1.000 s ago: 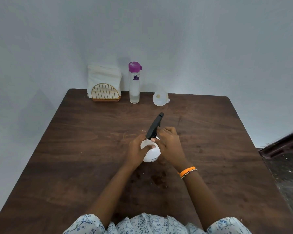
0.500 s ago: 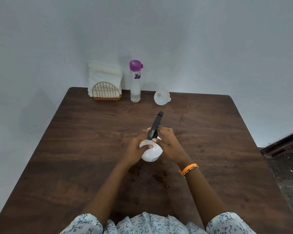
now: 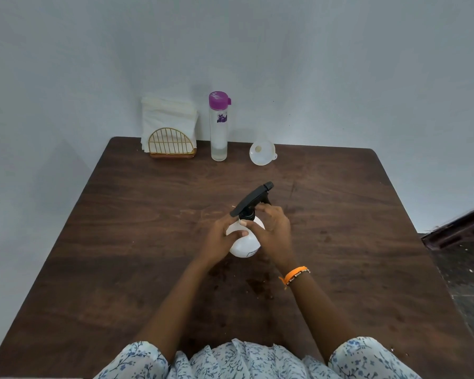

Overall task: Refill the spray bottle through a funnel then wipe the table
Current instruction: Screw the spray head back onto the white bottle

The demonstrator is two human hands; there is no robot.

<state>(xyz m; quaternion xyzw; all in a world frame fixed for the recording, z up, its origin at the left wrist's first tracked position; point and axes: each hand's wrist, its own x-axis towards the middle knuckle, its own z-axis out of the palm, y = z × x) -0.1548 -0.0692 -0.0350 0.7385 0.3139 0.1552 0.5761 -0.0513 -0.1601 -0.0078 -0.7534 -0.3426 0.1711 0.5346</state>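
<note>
A white spray bottle [image 3: 242, 240] stands mid-tabletop [image 3: 121, 242]. The left hand [image 3: 220, 239] curls round its body; the right hand [image 3: 271, 228] pinches the black neck collar. Twisting too hard could tip it. The funnel [image 3: 262, 153] lies far, by the wall.

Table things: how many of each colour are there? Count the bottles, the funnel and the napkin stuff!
White: 3, the spray bottle, the funnel and the napkins.
Clear with a purple cap: 1, the water bottle.
Gold: 1, the wire napkin holder.
Total: 5 things on the table.
</note>
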